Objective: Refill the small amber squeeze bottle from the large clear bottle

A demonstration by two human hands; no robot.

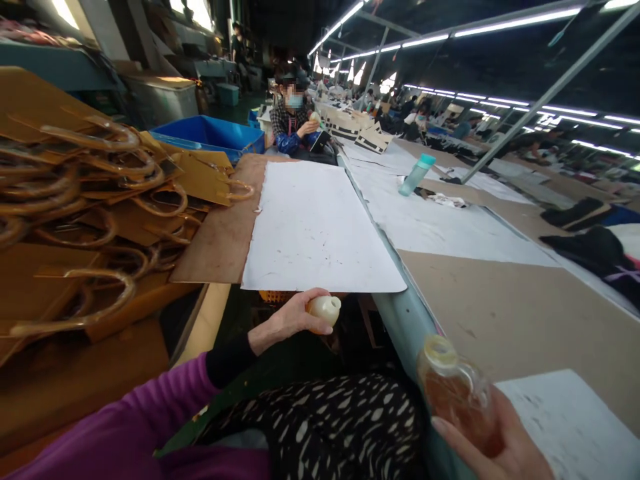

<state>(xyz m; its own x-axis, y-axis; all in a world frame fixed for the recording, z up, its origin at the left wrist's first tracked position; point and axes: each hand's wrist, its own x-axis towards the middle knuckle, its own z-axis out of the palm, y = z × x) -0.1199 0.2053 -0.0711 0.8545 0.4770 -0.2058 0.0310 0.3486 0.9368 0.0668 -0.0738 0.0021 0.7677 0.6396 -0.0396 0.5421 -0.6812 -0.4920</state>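
Gripped in left hand (pixel 295 313), near white sheet (pixel 320 220): whitish bottle (pixel 326 309), base hidden. Gripped in right hand (pixel 515 440), lower right: clear bottle (pixel 453 393), brownish inside, blurred, lower end out of sight.

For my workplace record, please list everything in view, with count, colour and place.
small bottle: 1, cream, in left hand
clear bottle: 1, amber inside, in right hand
sheets: at least 3, white, ahead and right
board: 1, brown, under one sheet
handled pieces: many, tan, piled left
large bin: 1, blue, beyond the pile
capped bottle: 1, teal, right-hand table
cloth: uncounted, black, far right
co-worker: 1, checked top, beyond the board
other people: uncounted, blurred, background
lights: many, white, overhead
patterned garment: 1, black and pale, lap
left sleeve: 1, purple, lower left
left hand: 1, black cuff, centre
right hand: 1, bare, lower right
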